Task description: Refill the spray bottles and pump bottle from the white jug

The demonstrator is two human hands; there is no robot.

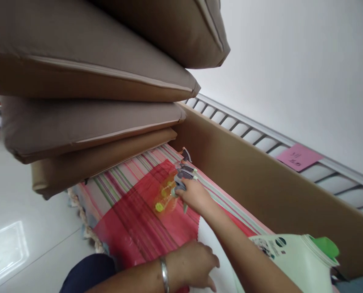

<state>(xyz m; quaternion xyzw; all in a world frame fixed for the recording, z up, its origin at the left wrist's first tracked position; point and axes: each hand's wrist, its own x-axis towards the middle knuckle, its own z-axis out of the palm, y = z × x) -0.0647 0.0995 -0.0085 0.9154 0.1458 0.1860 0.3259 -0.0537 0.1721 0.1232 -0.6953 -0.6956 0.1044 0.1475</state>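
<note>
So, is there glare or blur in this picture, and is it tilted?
Head view: bright glare on the glossy floor at lower left; soft even light, faint shadow under the cushions; frame tilted, edges bent by the wide lens; the right hand gripping the spray bottle is sharp, the jug close to the lens slightly soft.

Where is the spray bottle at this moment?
In the head view, the spray bottle lies near the centre on the red striped cloth, its grey trigger end in the right hand, just below the stacked cushions.
</note>
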